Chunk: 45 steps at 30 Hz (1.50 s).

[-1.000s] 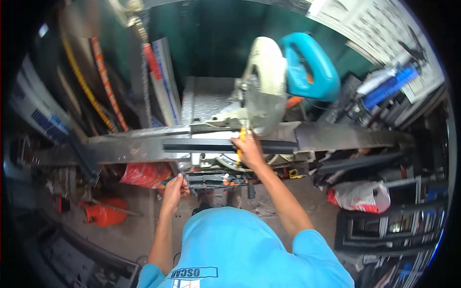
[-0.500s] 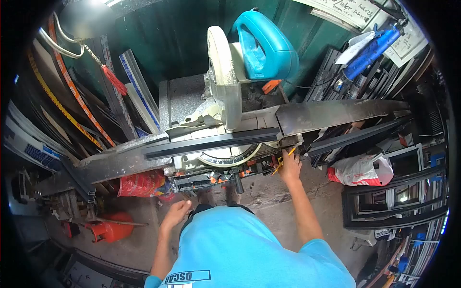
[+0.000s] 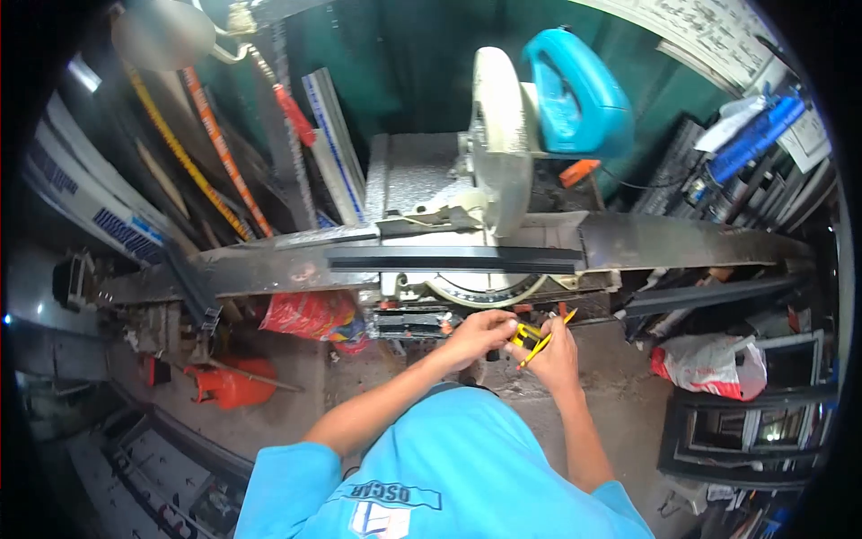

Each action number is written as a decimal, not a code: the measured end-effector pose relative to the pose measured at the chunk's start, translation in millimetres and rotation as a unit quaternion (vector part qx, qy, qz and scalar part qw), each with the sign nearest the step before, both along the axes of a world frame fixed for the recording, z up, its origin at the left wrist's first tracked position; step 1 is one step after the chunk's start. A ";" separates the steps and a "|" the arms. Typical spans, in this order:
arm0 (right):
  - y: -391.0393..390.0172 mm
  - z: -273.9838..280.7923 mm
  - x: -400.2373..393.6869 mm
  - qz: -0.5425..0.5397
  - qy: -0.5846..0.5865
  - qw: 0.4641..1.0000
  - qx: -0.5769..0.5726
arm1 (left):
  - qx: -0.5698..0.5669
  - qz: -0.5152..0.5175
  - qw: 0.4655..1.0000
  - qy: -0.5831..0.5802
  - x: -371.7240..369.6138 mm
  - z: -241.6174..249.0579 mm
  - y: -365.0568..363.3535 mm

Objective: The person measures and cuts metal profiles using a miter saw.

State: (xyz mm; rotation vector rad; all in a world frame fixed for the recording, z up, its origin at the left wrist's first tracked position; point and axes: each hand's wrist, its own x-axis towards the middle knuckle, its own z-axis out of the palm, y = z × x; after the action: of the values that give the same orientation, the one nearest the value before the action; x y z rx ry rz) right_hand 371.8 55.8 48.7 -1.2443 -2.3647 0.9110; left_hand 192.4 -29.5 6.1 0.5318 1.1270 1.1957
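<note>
My right hand [image 3: 554, 357] is closed round a yellow pencil [image 3: 536, 350] and a yellow-and-black tape measure [image 3: 525, 337], in front of the saw. From the left, my left hand [image 3: 482, 336] reaches the tape measure with its fingertips pinched at its edge. Beyond my hands, a dark grey profile [image 3: 453, 260] lies across the base of a mitre saw [image 3: 500, 135] with a teal handle [image 3: 579, 94]. The saw blade guard stands raised behind the profile.
A long metal support [image 3: 691, 244] runs out to both sides. Profiles lean against the wall at left and right. A red bag [image 3: 310, 316] hangs below left, a red gas cylinder [image 3: 238, 384] lies on the floor, and a white-and-red bag [image 3: 709, 366] is at right.
My left hand has come up from beside my body to the tape measure. My right hand has drawn back from the saw's front edge. The camera view has shifted left.
</note>
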 end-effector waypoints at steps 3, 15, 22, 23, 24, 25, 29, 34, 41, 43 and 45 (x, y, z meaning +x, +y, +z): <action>-9.5 6.1 -8.1 0.085 0.020 0.986 0.139 | -0.021 0.032 0.999 0.038 -2.6 -4.4 -1.2; 27.9 27.7 -22.8 0.225 -0.086 0.967 -0.079 | -0.111 0.014 0.994 -0.011 -43.7 13.5 -26.4; 133.3 37.3 21.5 0.236 -0.112 0.961 0.090 | -0.131 0.359 0.911 0.157 -231.4 18.3 -87.9; 146.7 37.1 24.3 0.235 -0.112 0.961 0.092 | -0.129 0.395 0.895 0.161 -256.2 8.9 -99.3; 159.7 36.4 25.9 0.231 -0.117 0.958 0.124 | -0.128 0.431 0.878 0.165 -275.3 -4.1 -107.3; 170.5 35.6 27.7 0.226 -0.122 0.954 0.157 | -0.127 0.430 0.879 0.164 -282.4 -7.5 -109.5; 199.5 16.1 25.1 0.221 -0.118 0.948 0.195 | -0.176 0.479 0.834 0.210 -290.1 -25.3 -100.8; 203.9 3.7 16.4 0.217 -0.121 0.951 0.183 | -0.191 0.476 0.825 0.239 -282.1 -36.1 -98.1; 199.7 11.3 1.6 0.204 -0.127 0.954 0.181 | -0.125 0.501 0.720 0.463 -283.7 -75.8 -98.8; 202.5 9.4 3.1 0.208 -0.144 0.948 0.193 | -0.104 0.472 0.640 0.597 -248.9 -36.5 -86.8; 203.9 9.7 3.2 0.209 -0.143 0.948 0.194 | -0.043 0.353 0.606 0.712 -224.5 -8.6 -72.9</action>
State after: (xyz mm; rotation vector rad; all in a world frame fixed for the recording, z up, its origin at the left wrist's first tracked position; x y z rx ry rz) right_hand 375.1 259.8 58.5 -0.7744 -2.9217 0.3439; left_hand -32.1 -102.4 -2.5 1.0789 2.9899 1.2423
